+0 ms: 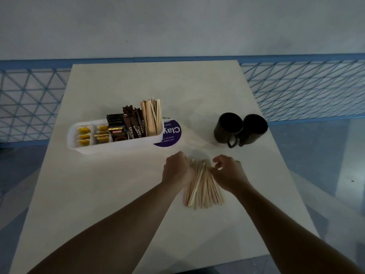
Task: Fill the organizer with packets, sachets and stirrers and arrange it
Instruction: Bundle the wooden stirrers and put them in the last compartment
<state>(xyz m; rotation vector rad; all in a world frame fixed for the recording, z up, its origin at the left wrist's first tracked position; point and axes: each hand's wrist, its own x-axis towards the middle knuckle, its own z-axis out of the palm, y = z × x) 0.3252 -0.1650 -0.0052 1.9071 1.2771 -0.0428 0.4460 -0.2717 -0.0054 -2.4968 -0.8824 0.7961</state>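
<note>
Table is taken up mostly by the white organizer, already stocked with sachets and upright stirrers. Two black mugs are parked well to its right. Nearer the camera than the organizer, loose stirrers are pinched together between left hand and right hand.

free: table left-front | blocked: organizer, mugs | between: seemingly passable
</note>
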